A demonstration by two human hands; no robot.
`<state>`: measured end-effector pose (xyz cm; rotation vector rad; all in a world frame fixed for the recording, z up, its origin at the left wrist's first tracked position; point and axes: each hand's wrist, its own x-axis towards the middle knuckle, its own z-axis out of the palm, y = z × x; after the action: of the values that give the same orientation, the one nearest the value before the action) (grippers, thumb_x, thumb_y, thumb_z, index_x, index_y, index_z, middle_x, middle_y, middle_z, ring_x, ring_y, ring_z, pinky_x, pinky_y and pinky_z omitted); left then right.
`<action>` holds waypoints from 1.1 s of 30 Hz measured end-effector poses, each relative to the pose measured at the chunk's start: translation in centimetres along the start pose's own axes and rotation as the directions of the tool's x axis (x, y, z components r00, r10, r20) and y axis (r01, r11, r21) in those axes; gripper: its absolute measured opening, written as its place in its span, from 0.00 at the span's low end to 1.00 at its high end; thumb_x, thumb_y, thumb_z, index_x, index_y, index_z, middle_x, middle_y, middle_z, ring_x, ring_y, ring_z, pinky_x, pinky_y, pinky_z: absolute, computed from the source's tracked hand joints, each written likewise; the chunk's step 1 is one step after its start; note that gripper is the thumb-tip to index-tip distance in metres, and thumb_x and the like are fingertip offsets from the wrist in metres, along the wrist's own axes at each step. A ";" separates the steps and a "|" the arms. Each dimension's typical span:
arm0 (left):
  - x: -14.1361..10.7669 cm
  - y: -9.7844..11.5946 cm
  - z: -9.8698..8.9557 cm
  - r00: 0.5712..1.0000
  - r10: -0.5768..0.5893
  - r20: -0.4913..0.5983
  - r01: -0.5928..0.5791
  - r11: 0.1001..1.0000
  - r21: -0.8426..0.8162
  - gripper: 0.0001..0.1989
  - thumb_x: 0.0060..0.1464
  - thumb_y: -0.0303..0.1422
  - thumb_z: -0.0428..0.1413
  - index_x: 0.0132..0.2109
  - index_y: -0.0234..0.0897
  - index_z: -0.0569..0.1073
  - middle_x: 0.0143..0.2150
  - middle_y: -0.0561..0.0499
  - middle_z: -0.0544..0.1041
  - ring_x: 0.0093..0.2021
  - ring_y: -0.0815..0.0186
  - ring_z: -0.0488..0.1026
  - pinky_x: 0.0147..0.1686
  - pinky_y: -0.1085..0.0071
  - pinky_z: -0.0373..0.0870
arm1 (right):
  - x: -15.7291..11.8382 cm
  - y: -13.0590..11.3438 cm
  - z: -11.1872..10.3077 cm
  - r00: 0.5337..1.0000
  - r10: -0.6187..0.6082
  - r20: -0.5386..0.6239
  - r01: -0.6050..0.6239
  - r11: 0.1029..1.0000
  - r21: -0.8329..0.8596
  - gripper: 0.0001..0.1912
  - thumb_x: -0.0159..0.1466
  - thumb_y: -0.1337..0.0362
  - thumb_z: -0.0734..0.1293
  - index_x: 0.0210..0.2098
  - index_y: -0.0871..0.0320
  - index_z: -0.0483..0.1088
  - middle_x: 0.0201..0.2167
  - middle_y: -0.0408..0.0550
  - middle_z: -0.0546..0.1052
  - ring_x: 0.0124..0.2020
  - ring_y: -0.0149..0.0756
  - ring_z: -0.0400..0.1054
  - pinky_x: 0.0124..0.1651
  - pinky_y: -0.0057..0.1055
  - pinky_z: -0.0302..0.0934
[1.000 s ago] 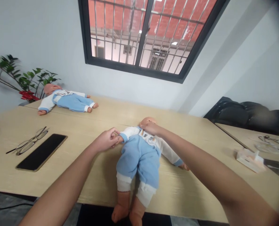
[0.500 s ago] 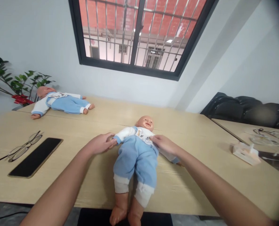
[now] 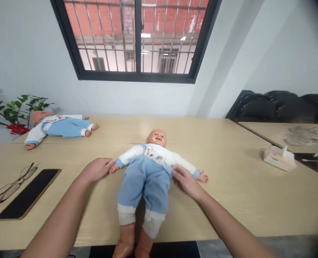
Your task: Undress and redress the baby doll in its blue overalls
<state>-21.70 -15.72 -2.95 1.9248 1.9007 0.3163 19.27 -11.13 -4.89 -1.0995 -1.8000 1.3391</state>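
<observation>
A baby doll (image 3: 156, 156) in a white top with a printed animal face lies on its back, arms spread, its feet over the table's near edge. It wears light blue trousers (image 3: 145, 179) with white cuffs. My left hand (image 3: 98, 169) is at the doll's hand on the left side, fingers closed together around its fingertips. At the right side of the waist, my right hand (image 3: 185, 178) has its fingers bent against the trousers, pinching the cloth; its fingertips are partly hidden.
On the wooden table (image 3: 236, 186), a phone (image 3: 28, 193) and eyeglasses (image 3: 15, 184) lie at left. A second doll (image 3: 64, 127) lies at back left beside a plant (image 3: 14, 111). A tissue box (image 3: 279, 158) stands at right, with stacked black chairs (image 3: 255, 107) behind.
The view has shifted. My left hand has moved outward with the doll's hand, and that arm is stretched wider. My right hand has slid from the doll's chest down to its waist.
</observation>
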 end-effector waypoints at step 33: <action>14.6 8.0 1.4 0.930 0.343 0.135 -0.032 0.442 -0.897 0.15 0.54 0.43 0.65 0.40 0.36 0.75 0.38 0.49 0.78 0.38 0.64 0.75 0.39 0.69 0.69 | 0.6 0.9 -0.5 0.997 -0.074 0.024 0.063 0.954 0.294 0.18 0.69 0.46 0.66 0.37 0.56 0.68 0.32 0.43 0.67 0.35 0.36 0.60 0.40 0.33 0.55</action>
<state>-13.31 -1.28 -2.51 1.2972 0.9264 0.8432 19.67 -10.26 -5.62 -0.8515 -1.5834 1.5317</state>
